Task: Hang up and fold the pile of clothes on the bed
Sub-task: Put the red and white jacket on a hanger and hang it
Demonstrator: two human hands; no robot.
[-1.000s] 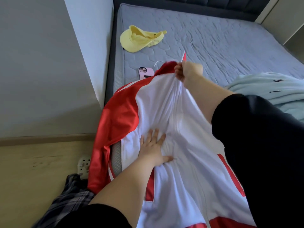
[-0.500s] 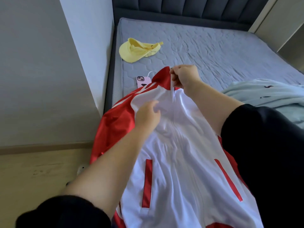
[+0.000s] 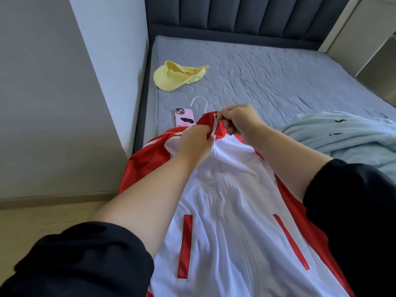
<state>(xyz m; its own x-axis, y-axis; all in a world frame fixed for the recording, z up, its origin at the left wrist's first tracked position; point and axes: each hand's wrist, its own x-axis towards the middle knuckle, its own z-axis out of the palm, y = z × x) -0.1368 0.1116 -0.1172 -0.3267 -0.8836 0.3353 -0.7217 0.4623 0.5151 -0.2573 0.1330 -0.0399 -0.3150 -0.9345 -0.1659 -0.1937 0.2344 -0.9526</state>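
Up came the left hand (image 3: pixel 196 144) to the jacket (image 3: pixel 225 221) collar; both hands pinch it (right hand (image 3: pixel 240 118) at the zipper). The phone (image 3: pixel 184 117) and hanger (image 3: pixel 199 97) lie just beyond, with open mattress (image 3: pixel 278 86) past them.

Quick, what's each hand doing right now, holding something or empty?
Left hand: closed, pinching the red and white jacket beside its zip, near the neck.
Right hand: closed, pinching the same jacket at the top of the zip.

Beyond your fingers (image 3: pixel 225 117) only the hook (image 3: pixel 199 97) of the hanger shows; the rest hides inside the jacket (image 3: pixel 225 211), its hem cut off below. Left of them, the collar (image 3: pixel 206 120) covers one end of the phone (image 3: pixel 184 117).
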